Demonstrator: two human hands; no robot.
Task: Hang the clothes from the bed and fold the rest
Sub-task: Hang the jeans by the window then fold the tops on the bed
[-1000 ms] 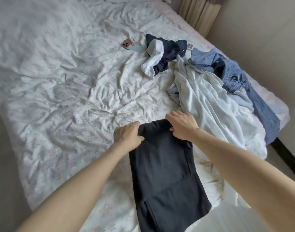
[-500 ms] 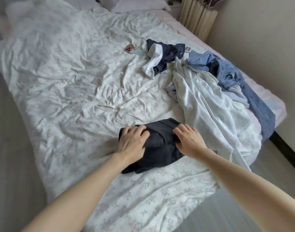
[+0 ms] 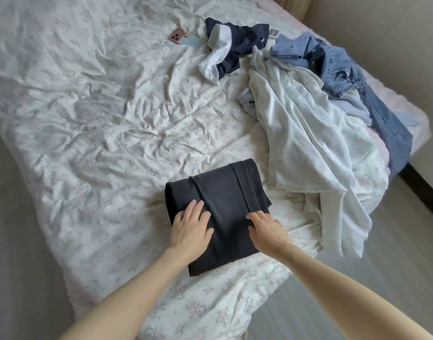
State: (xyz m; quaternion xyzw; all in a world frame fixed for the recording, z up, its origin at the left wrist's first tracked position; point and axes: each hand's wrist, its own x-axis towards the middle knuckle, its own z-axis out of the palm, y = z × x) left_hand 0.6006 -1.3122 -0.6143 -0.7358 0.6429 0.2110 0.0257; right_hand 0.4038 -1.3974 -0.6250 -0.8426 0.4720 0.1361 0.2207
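Both our hands are flat on the dark garment [image 3: 225, 202], fingers straight and fairly spread, pressing and gripping nothing. Our left hand [image 3: 189, 229] sits on the 9 o'clock side of it and our right hand [image 3: 267, 231] at its 3 o'clock edge, right by the raised seam that runs up the cloth.

The dark piece lies folded into a rough rectangle near the 6 o'clock edge of the bed [image 3: 87, 119], on the flowery sheet. So we'd say we're at the smoothing bit of this fold.

To do it well, we reckon: keep palms flat, sweep outward from the middle toward 9 and 3 so trapped air and the diagonal wrinkle under our left fingers get pushed out, and square up the corner at about 4 o'clock, which sticks out a little. The sheet underneath is rumpled, so press lightly or the bundle may skew.

Further out, at 2 o'clock, the pale sheet-like garment [image 3: 308, 148] sprawls right beside the fold, maybe touching it. Beyond that the jeans [image 3: 345, 69] trail off toward 3 o'clock, and the navy and white piece [image 3: 230, 50] sits at 12. A pink phone [image 3: 177, 36] lies at 11. Looks like 3 items at least left to sort.
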